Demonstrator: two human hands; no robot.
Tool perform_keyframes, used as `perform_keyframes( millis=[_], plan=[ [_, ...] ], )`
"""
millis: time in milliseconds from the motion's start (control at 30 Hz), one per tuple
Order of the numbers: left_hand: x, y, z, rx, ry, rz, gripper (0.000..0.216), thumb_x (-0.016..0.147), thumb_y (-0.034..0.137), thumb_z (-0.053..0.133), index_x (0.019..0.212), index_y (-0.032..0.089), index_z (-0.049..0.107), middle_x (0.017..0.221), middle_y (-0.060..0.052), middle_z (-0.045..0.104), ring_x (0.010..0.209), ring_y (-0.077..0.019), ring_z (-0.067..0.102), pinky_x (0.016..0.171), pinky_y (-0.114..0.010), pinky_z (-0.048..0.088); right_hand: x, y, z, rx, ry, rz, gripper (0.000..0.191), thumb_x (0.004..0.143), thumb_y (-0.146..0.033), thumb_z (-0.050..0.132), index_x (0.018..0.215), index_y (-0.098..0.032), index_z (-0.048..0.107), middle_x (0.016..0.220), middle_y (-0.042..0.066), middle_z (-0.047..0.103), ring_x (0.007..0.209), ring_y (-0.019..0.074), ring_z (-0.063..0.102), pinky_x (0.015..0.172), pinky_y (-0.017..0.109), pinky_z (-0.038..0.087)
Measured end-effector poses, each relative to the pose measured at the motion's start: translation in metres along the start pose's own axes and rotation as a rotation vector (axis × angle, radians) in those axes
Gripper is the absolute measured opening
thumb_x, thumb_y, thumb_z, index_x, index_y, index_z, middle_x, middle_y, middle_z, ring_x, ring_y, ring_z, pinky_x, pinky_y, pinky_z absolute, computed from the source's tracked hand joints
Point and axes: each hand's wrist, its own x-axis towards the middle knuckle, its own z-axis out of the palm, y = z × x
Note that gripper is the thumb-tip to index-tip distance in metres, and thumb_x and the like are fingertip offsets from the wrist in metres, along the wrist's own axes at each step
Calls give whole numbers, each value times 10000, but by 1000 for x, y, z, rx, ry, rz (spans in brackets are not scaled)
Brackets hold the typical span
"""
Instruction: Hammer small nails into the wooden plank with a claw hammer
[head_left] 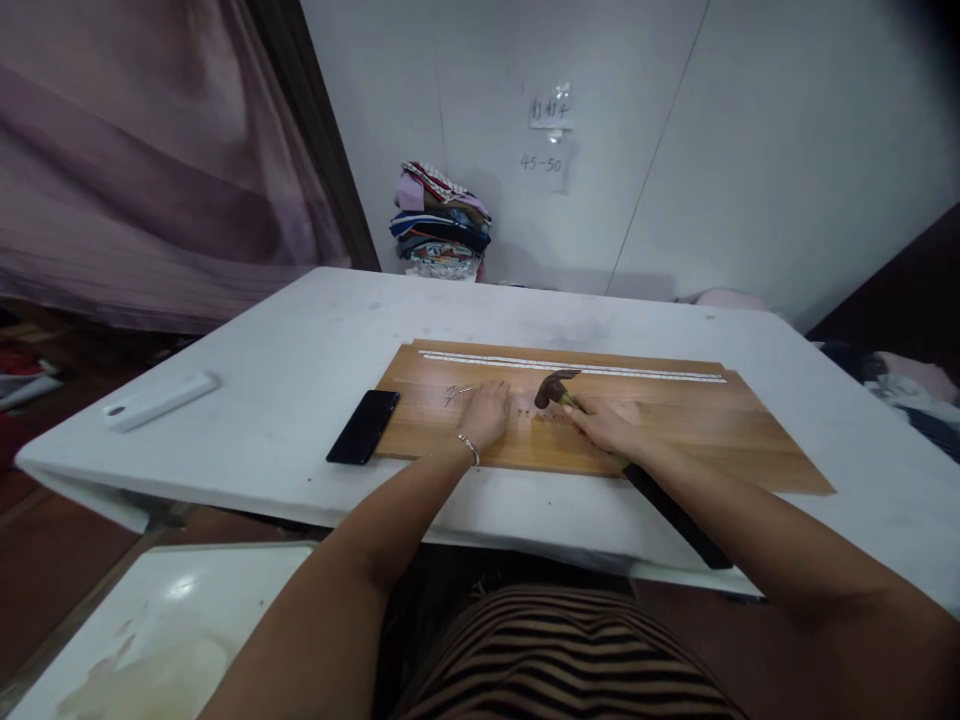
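Note:
My right hand [604, 425] grips a claw hammer [551, 388] high on its handle, close below the dark, rusty-looking head. The long black grip slants back over the board's near edge. My left hand [487, 412] lies palm down on a wooden board [697, 430], fingers stretched forward; whatever is under them is hidden. Just left of its fingers is a small loose pile of nails [452, 396]. Between my two hands runs a short row of small dark marks or nail heads [536, 414], too small to tell which.
Two white measuring strips [570, 367] run along the board's far side. A black phone [364, 427] overlaps the board's left edge. Farther left on the white table [277, 350] lies a white handle-like object [161, 400]. Folded cloths [441, 225] are stacked behind the table by the wall.

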Motion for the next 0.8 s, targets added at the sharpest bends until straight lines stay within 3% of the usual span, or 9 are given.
perform_keyframes(
  millis=[200, 367, 800],
  plan=[
    [-9, -2, 15, 51, 14, -62, 439, 999, 268, 401, 1376, 87, 536, 1475, -189, 531, 1400, -304, 419, 1169, -465, 321, -6, 8, 6, 49, -4, 14, 250, 946, -412, 566, 1031, -200, 669, 666, 19, 575, 619, 189, 537, 596, 305, 436],
    [-12, 0, 11, 75, 18, -79, 392, 1013, 278, 367, 1317, 172, 590, 1469, -129, 557, 1388, -307, 424, 1171, -501, 292, -4, 6, 9, 15, -7, -32, 215, 934, -368, 564, 990, -184, 659, 728, 22, 622, 680, 187, 552, 653, 298, 427],
    [-11, -3, 13, 82, 30, -68, 371, 1011, 256, 374, 1295, 190, 604, 1458, -118, 569, 1365, -293, 447, 1146, -484, 316, -3, 3, 7, 18, -35, -3, 205, 936, -349, 550, 996, -186, 657, 696, 14, 608, 660, 178, 545, 633, 284, 435]
  ],
)
